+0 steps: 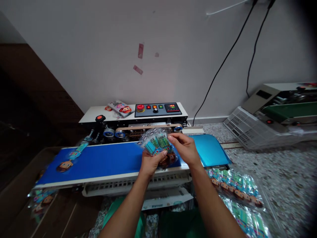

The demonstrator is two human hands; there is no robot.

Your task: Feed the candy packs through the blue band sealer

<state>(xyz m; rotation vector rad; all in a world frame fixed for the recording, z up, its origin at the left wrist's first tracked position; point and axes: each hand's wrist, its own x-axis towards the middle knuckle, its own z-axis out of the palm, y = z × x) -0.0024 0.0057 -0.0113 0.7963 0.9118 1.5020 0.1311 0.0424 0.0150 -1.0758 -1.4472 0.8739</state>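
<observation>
My left hand [151, 162] is wrapped round a fanned bunch of clear plastic packets [157, 142], its thumb across their front. The packets show green and blue contents, barcodes and brown-haired cartoon heads at the lower end. My right hand [184, 147] is closed at the bunch's upper right edge, thumb and index finger together; what they pinch is too small to make out. Both hands are above the blue conveyor belt [106, 162] of a sealing machine. One similar packet [75, 153] lies at the belt's left end.
Behind the belt is the machine's control panel [158, 109], with a stack of printed bags [121, 108] beside it. More packets [237, 188] lie at the lower right. A cardboard box [74, 211] stands lower left, and a white crate [239, 127] is at the right.
</observation>
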